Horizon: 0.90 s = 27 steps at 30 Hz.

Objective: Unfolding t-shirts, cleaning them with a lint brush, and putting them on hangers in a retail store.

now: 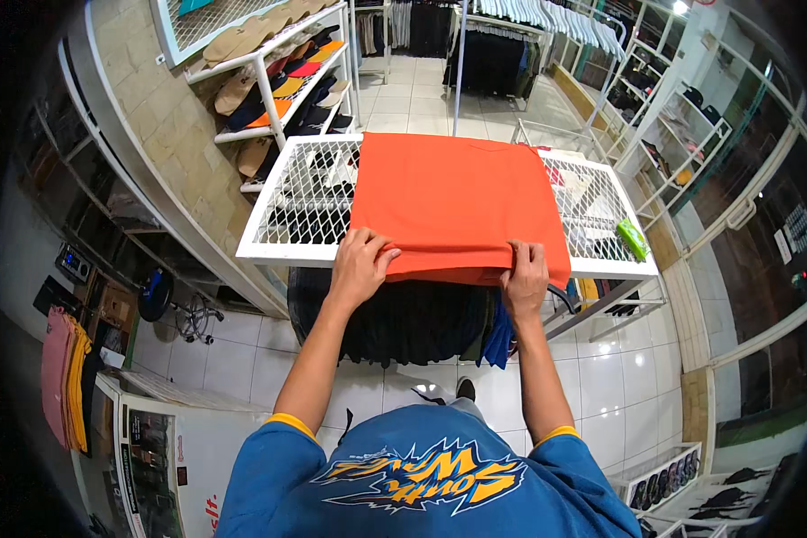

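Observation:
An orange cloth garment (pixel 457 195) lies spread over the middle of a white metal table with a mesh top (pixel 289 252). Its near edge hangs at the table's front, lifted a little between my hands. My left hand (pixel 363 265) pinches that edge near its left corner, thumb and fingers together. On the right, my right hand (pixel 526 276) grips the same edge a short way in from the garment's right side, its fingers curled over the cloth. Whether the garment is folded in layers underneath cannot be told fully.
Dark clothes (pixel 403 319) hang beneath the table front. A green packet (pixel 632 239) rests on the mesh at the right. Shelves of caps (pixel 309 67) stand behind at the left, and a rack with white hangers (pixel 551 17) is at the back. A glass door borders the right.

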Motion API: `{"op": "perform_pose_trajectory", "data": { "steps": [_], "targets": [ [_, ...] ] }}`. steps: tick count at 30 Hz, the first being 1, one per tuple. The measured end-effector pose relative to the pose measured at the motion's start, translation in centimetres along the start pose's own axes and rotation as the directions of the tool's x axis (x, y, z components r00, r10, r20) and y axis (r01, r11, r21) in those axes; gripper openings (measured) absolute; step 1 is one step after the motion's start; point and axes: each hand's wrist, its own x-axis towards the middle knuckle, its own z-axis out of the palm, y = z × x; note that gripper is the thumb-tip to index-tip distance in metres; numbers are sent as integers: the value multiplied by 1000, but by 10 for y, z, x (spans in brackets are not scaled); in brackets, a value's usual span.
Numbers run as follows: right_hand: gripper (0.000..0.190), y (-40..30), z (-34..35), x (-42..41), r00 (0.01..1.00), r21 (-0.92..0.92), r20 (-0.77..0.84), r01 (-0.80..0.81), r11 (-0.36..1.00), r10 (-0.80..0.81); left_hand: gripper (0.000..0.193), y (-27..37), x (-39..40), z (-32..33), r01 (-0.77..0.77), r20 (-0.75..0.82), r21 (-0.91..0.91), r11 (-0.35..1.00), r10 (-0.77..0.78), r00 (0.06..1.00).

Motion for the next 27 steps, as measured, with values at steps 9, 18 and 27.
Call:
{"op": "perform_pose_trajectory", "data": {
  "steps": [9,18,27],
  "targets": [
    [25,59,-40,16,967,45,91,236,971,-239,22,-3,0,10,40,-64,61,997,-36,997],
    [24,98,-66,-12,972,14,36,-234,972,233,23,4,1,13,148,-82,93,985,-140,987],
    [23,73,-115,-13,952,27,289,-112,993,100,25,25,-1,0,-22,-210,128,992,48,976]
  ]
}}
